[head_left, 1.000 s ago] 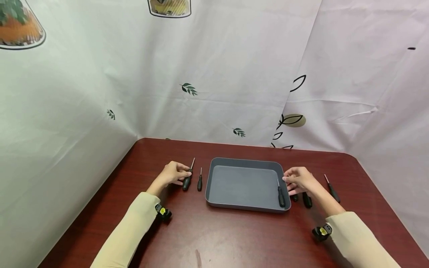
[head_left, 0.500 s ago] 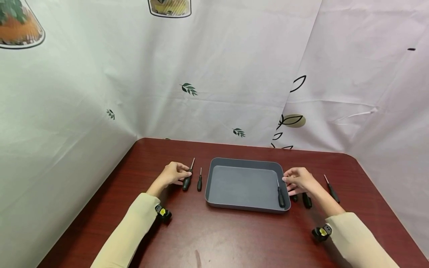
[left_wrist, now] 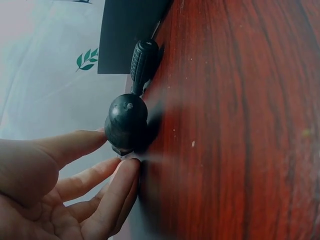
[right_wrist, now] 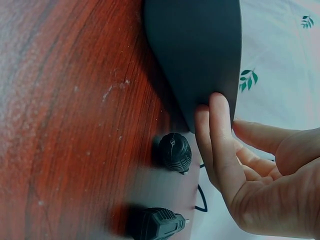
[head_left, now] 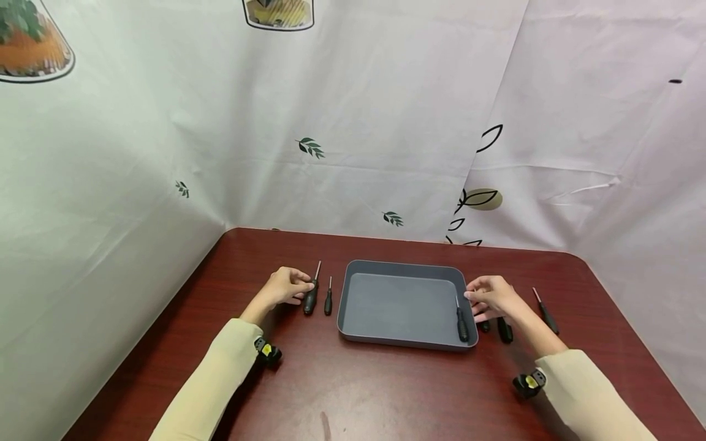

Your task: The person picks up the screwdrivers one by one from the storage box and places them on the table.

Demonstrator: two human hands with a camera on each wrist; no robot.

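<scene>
My left hand (head_left: 282, 286) is at the neck of a large black-handled screwdriver (head_left: 311, 300), thumb on one side and fingers on the other. The left wrist view shows that screwdriver's round handle end (left_wrist: 126, 115) close to the table. Just right of it lies a smaller screwdriver (head_left: 328, 303). With thumb and fingers my right hand (head_left: 492, 294) grips the right rim of a grey rectangular tray (head_left: 397, 306); in the right wrist view two fingers press flat on its outer wall (right_wrist: 200, 55). Inside the tray, a screwdriver (head_left: 463, 324) lies near the right wall.
Right of the tray lie a short screwdriver (head_left: 485, 325) and a thicker one (head_left: 504, 331), both partly hidden by my right hand. Farther right is another screwdriver (head_left: 548, 318). A printed cloth (head_left: 358, 122) hangs behind the reddish-brown table (head_left: 408, 392).
The large screwdriver's handle has swung slightly to the right at my left hand. My right hand and the tray have not visibly moved.
</scene>
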